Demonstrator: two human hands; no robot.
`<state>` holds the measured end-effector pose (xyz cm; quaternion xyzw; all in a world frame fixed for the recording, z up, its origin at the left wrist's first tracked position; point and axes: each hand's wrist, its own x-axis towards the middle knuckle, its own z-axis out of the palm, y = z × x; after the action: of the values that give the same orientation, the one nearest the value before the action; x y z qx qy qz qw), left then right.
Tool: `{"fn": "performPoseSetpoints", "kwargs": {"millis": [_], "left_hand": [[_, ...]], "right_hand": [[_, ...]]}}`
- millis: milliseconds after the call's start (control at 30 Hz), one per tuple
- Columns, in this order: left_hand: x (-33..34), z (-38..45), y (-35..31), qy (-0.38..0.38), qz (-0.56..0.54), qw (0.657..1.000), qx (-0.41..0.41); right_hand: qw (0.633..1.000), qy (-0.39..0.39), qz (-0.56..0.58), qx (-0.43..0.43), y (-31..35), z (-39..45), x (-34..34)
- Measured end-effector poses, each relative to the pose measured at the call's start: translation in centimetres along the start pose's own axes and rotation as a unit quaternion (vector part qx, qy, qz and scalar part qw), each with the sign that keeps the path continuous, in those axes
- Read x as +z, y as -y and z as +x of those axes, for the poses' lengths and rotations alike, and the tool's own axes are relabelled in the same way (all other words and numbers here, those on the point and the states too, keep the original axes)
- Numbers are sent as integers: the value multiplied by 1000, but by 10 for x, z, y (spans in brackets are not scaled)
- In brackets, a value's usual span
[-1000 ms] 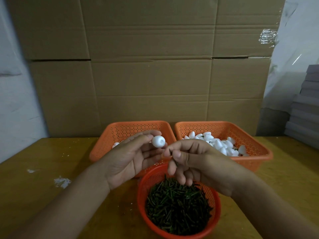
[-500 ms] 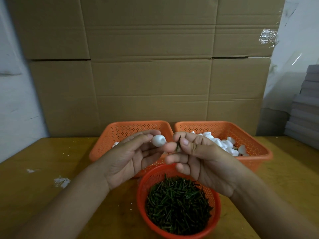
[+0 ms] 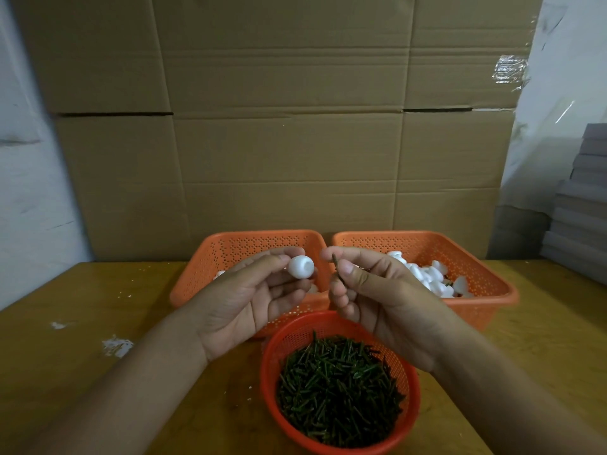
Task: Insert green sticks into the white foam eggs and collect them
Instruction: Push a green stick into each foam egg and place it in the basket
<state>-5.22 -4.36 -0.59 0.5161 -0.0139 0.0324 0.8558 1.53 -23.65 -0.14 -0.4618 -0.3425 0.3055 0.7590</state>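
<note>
While the left hand (image 3: 259,297) pinches a white foam egg (image 3: 301,266) at its fingertips, the right hand (image 3: 371,290) pinches a green stick (image 3: 338,269) just beside it, not touching. Below them on the bench (image 3: 65,356), a round red basket (image 3: 410,405) holds more sticks; two orange baskets (image 3: 476,274) stand behind, the right one holding eggs.

We see two bare forearms coming up from the bottom edge on either side of the round red basket (image 3: 340,382); no sleeves, and we see no watch, ring or glove on the left hand (image 3: 249,298) or the right hand (image 3: 377,297); fingernails short and plain.
</note>
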Motion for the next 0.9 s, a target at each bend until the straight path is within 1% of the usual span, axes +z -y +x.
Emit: {"fn": "performPoseSetpoints", "kwargs": {"millis": [100, 200, 267, 333, 433, 500, 567, 667, 900], "left_hand": [[0, 0, 0, -1, -7, 1000, 0], [-1, 0, 1, -7, -4, 1000, 3], [-1, 0, 1, -8, 3, 1000, 6], [-2, 1, 1, -9, 7, 1000, 9], [-3, 1, 2, -9, 9, 1000, 12], [-2, 0, 3, -13, 17, 1000, 15], [-1, -1, 3, -19, 24, 999, 16], [1, -1, 3, -19, 22, 999, 16], [1, -3, 1, 9, 25, 1000, 11]], "right_hand": [[999, -5, -31, -12, -2, 1, -3], [990, -28, -133, -43, -4, 1, -4], [970, -56, -226, -73, -4, 1, -2], [940, -87, -312, -106, -3, 1, -2], [899, -136, -392, -142, -2, 3, -6], [881, -161, -418, -153, -1, 4, -8], [871, -170, -431, -162, 1, 4, -10], [868, -167, -435, -170, 2, 4, -11], [861, -158, -444, -191, 0, 4, -12]]}}
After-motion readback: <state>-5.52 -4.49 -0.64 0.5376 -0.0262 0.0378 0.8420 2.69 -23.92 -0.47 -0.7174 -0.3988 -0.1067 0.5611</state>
